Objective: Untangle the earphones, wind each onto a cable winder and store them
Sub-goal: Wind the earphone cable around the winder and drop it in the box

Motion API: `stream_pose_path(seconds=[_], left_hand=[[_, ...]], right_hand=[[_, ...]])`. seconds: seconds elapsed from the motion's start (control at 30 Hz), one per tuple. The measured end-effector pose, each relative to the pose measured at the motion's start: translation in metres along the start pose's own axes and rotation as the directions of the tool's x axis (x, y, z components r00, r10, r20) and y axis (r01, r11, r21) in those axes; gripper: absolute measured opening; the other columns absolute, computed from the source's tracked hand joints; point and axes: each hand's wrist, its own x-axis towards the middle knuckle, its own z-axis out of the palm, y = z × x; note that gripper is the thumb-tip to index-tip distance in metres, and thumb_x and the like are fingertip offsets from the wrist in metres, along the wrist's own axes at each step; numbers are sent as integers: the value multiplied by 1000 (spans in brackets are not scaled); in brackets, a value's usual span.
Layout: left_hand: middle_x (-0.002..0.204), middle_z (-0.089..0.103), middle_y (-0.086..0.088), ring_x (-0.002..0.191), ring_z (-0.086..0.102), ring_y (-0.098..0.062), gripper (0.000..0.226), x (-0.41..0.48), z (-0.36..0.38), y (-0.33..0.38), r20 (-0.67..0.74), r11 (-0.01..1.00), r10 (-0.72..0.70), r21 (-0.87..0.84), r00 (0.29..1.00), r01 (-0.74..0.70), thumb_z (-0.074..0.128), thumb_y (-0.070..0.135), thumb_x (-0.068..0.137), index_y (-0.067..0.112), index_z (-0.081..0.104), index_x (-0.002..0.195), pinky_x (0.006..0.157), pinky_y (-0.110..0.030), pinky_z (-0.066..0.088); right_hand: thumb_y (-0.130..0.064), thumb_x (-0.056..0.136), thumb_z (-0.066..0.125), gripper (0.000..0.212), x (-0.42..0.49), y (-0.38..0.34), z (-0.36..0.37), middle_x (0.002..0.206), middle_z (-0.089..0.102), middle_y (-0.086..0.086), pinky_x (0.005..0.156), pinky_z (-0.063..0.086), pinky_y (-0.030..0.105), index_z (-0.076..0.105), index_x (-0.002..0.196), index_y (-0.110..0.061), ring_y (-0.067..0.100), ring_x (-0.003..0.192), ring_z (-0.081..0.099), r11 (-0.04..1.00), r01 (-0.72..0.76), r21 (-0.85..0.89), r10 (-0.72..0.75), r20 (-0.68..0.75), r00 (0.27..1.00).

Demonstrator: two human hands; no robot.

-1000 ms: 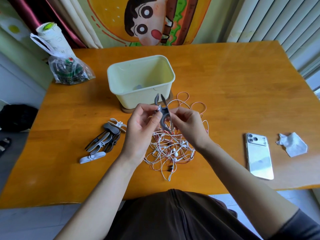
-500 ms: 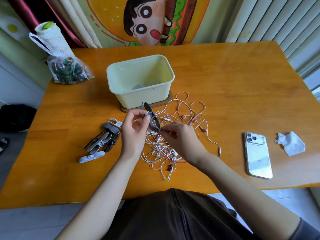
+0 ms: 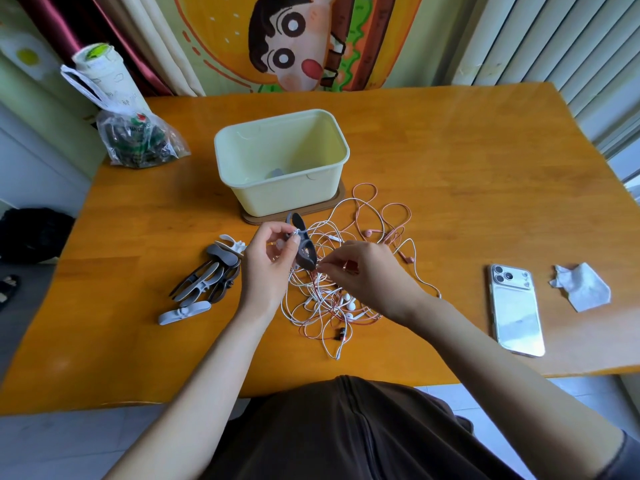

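Winding looks barely begun: the left hand (image 3: pixel 268 263) pinches a dark cable winder (image 3: pixel 304 250) above the tabletop (image 3: pixel 450 188), the right hand (image 3: pixel 369 270) pinches a strand of the earphones (image 3: pixel 329 301) at the winder's lower end, the rest lies tangled beneath, with spare winders (image 3: pixel 207 280) alongside and the bin (image 3: pixel 287 195) just behind.
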Motion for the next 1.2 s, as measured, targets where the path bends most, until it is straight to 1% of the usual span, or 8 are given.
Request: stream_pose_path(seconds=[0.2,0.37,0.53,0.63,0.73,0.87,1.0,1.2], left_hand=[[92,59,-8,91,63,-22,25,-7,5,0,273,983,100,123,957,-138,64,7,88,32,59,90,73,-24,55],[94,62,-12,88,65,-14,19,-11,4,10,364,995,76,31,928,-94,63,6,89,24,60,92,72,-15,50],[86,61,6,81,62,-2,16,-16,4,23,495,996,38,-93,868,10,60,4,90,19,59,95,72,-15,49],[84,62,16,85,60,-1,17,-14,2,30,500,984,35,-170,865,58,58,2,91,19,58,95,77,-16,49],[88,63,11,88,61,-2,16,-15,2,35,483,955,7,-261,876,137,58,3,90,18,58,96,78,-16,49],[89,66,4,86,65,-5,13,-19,4,40,480,885,-43,-388,876,256,58,12,82,14,56,95,71,-16,51],[85,69,4,82,68,-6,17,-16,3,45,458,790,-72,-516,886,331,57,10,77,10,53,93,69,-18,54],[95,70,-1,91,68,-14,17,-13,-1,38,404,761,-130,-545,905,353,58,13,77,13,53,93,85,-31,55]], right_hand=[[-19,89,63,14,7,5,-23,81,60,-6,62,37,4,74,93,-12,-4,64,51,999,-35,-9,34,-86,996],[-19,84,70,7,14,20,-39,75,61,-9,61,38,9,74,84,-14,-1,64,54,998,-56,-15,52,-185,981],[-19,77,75,7,19,24,-42,71,61,-15,61,39,8,69,73,-19,-7,66,56,992,-35,118,60,-219,974],[-22,80,72,11,20,25,-41,64,59,-14,58,39,12,67,75,-13,-2,58,53,961,-12,275,75,-218,973],[-23,84,67,13,20,27,-40,62,57,0,56,40,22,65,77,-12,8,58,49,899,-49,435,144,-189,971],[-21,88,63,15,21,28,-31,62,54,6,55,40,23,65,77,-11,9,56,47,842,-103,529,211,-147,966],[-22,89,62,16,17,28,-21,65,57,8,52,40,19,67,82,-9,5,54,47,835,-142,531,215,-79,973],[-23,90,61,12,12,24,-15,74,58,-1,57,46,24,62,95,-12,4,58,51,873,-111,474,196,-134,971]])
